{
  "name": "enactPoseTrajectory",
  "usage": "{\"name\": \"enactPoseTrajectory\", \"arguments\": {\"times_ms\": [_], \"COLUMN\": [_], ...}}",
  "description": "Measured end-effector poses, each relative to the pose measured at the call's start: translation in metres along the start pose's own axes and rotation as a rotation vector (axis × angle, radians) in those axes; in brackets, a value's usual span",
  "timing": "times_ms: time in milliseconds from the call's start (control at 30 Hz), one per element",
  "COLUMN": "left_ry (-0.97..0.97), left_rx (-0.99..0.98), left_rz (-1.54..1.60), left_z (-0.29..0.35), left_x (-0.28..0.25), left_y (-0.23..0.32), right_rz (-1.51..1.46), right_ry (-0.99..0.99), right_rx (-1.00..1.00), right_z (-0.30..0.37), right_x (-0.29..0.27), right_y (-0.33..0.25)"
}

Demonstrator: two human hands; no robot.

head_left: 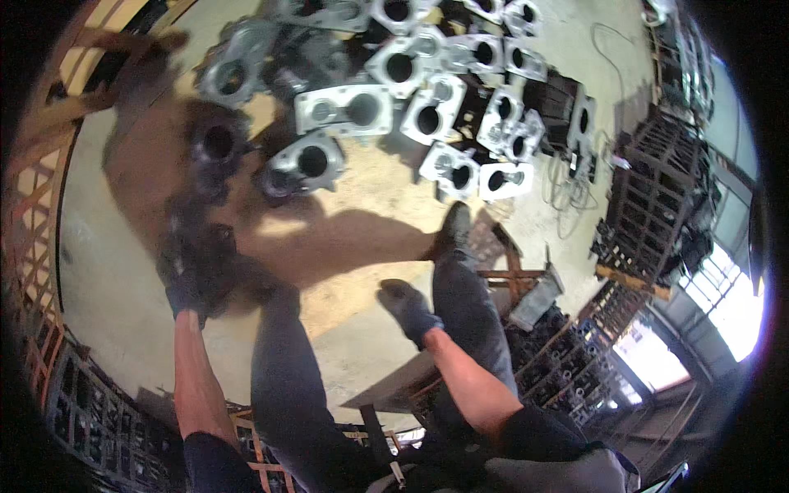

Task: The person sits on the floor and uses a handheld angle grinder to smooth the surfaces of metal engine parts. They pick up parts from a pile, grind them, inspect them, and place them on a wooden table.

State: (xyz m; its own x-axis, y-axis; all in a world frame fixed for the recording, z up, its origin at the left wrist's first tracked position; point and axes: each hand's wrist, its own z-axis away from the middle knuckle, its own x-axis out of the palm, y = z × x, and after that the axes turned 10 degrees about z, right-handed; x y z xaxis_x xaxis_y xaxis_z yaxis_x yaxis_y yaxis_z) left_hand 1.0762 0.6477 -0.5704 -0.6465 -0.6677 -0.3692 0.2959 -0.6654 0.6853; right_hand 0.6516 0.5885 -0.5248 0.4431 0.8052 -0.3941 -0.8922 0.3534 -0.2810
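Observation:
My left hand (191,294), in a dark glove, is low at the left with its fingers round a dark metal casting (201,246); deep shadow blurs both. My gloved right hand (408,309) hangs in front of my right knee, holding nothing, its fingers loosely stretched toward the upper left. Ahead on the floor stand several castings with machined silver faces and round bores. The nearest are a casting (327,156) tilted on the floor and a shadowed casting (218,146) beyond my left hand.
My shoe (454,226) is planted close to the front castings. At the right are a brown metal frame (514,267), loose cable (567,185) and a dark slatted crate (649,197). Wooden lattice crating (41,197) runs along the left. Metal racks (90,411) stand at the lower left.

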Motion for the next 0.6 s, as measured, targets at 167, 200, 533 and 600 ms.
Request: {"name": "enactPoseTrajectory", "arguments": {"times_ms": [167,200,533,600], "left_ry": [-0.102,-0.116,-0.227,-0.241], "left_rx": [-0.256,-0.297,0.487,0.367], "left_rz": [0.030,0.029,-0.789,-0.657], "left_z": [0.121,0.142,0.330,0.349], "left_x": [0.042,0.052,0.221,0.252], "left_y": [0.085,0.107,0.236,0.223], "right_rz": [-0.170,-0.286,-0.065,0.009], "right_ry": [-0.038,-0.030,0.260,0.412], "right_rx": [-0.015,0.003,-0.350,-0.227], "right_z": [0.031,0.040,0.100,0.107], "right_x": [-0.059,-0.075,-0.363,-0.419], "right_y": [-0.029,-0.033,0.088,0.173]}}
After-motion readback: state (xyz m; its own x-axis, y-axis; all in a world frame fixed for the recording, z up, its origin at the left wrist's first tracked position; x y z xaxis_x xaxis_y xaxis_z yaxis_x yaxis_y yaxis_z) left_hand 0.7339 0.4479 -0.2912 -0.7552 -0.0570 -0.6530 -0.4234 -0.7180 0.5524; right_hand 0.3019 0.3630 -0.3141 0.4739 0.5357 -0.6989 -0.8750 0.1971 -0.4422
